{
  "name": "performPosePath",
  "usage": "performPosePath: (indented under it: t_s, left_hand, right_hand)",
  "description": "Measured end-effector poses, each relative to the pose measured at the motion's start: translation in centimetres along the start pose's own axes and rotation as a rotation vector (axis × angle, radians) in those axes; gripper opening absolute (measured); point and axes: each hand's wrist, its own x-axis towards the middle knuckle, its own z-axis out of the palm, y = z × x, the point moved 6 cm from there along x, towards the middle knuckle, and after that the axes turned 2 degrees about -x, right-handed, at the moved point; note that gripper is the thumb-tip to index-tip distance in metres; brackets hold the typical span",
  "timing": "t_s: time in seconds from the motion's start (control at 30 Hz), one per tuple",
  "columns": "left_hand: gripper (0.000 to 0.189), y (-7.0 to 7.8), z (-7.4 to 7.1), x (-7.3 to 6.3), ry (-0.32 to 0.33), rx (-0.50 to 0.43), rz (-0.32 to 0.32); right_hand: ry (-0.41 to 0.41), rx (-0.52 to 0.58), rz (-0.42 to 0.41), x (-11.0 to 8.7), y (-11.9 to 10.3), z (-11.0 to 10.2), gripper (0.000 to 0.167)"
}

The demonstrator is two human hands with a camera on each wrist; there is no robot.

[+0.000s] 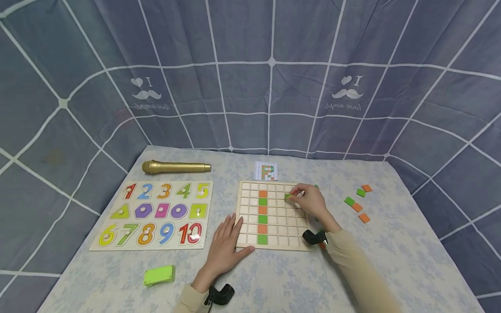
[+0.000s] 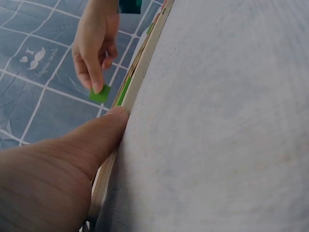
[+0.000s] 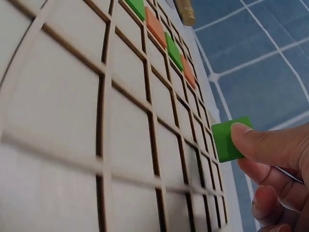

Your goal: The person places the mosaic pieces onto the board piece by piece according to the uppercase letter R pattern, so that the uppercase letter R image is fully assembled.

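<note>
A wooden grid board (image 1: 281, 217) lies on the table, one column filled with alternating orange and green square tiles (image 1: 262, 219). Between thumb and fingers, my right hand (image 1: 310, 201) pinches a green tile (image 3: 227, 140) above the board's upper right cells. My left hand (image 1: 226, 243) rests flat at the board's lower left corner, fingers straight, with the thumb (image 2: 104, 133) against its near edge. Behind the board is a small pattern card (image 1: 266, 171) showing an R-like figure in orange and green squares.
Loose orange and green tiles (image 1: 357, 207) lie right of the board; others are partly hidden beneath the right arm. To the left are a number-and-shape puzzle board (image 1: 152, 215), a gold microphone (image 1: 176, 168) and a lime-green block (image 1: 159, 275). A grid-patterned curtain (image 1: 242, 87) surrounds the table.
</note>
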Motion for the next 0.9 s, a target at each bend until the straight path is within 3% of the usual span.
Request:
performPosePath:
  t_s: [0.4,0.9]
  left_hand:
    - [0.084,0.1,-0.1,0.1,-0.008,-0.002,-0.009]
    - [0.084,0.0,-0.1,0.2,-0.004,0.001,-0.013]
  right_hand:
    - [-0.102,-0.007,0.043,2.7,-1.8,3.4,0.008]
    - [-0.160,-0.134,0.016,3.5,-2.7,4.1,0.012]
